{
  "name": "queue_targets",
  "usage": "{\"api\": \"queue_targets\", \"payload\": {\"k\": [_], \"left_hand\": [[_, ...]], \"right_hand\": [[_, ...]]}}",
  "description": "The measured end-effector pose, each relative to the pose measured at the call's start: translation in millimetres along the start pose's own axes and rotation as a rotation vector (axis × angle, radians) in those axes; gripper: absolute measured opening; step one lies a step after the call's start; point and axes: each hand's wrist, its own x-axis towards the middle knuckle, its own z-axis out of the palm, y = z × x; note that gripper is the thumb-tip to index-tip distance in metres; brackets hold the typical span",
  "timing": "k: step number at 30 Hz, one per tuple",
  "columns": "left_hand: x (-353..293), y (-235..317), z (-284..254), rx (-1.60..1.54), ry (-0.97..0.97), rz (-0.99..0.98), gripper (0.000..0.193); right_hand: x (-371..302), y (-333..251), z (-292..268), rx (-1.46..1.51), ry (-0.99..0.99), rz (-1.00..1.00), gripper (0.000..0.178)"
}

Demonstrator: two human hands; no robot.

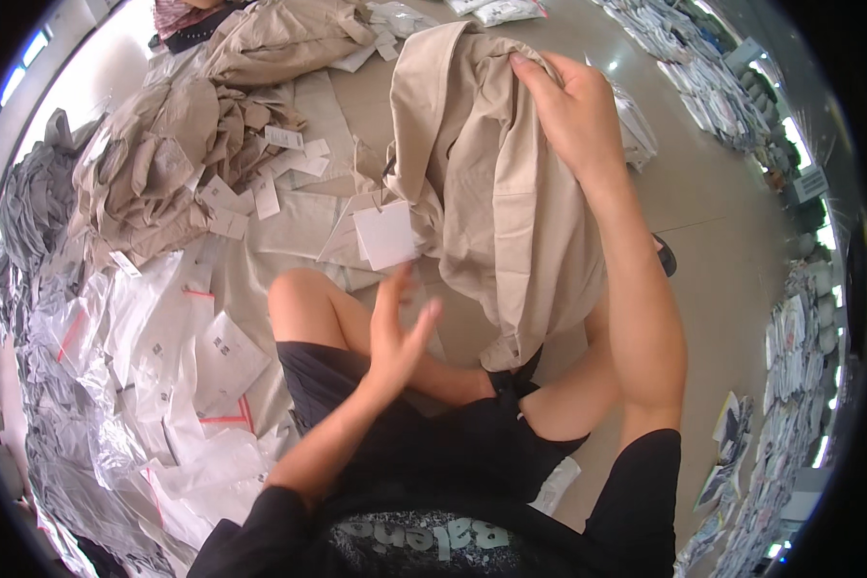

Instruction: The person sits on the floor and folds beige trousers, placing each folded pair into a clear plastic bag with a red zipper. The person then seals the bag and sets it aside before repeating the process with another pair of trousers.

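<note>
My right hand (576, 114) pinches the upper edge of a beige garment (472, 144) and holds it up in front of me. The cloth hangs in folds down to between my crossed legs; whether it is a jacket or trousers, I cannot tell. White paper tags (385, 234) dangle by a cord at the garment's left side. Just below these tags is my left hand (397, 332), its fingers apart and slightly blurred, with nothing visible in it.
A heap of beige garments (154, 164) with tags lies at the left, another pile (284, 39) beyond it. Clear plastic bags (154, 337) cover the floor at my left, next to grey clothes (43, 202). Stacks of bagged goods (790, 356) line the right side.
</note>
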Motion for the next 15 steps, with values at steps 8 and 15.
{"api": "queue_targets", "payload": {"k": [8,15], "left_hand": [[187,-49,14,-0.23,0.086,-0.266,0.043],[259,51,-81,0.182,-0.35,0.222,0.032]], "right_hand": [[-12,-10,-33,0.522,-0.217,0.203,0.028],[-6,121,-97,0.789,-0.141,0.627,0.04]]}}
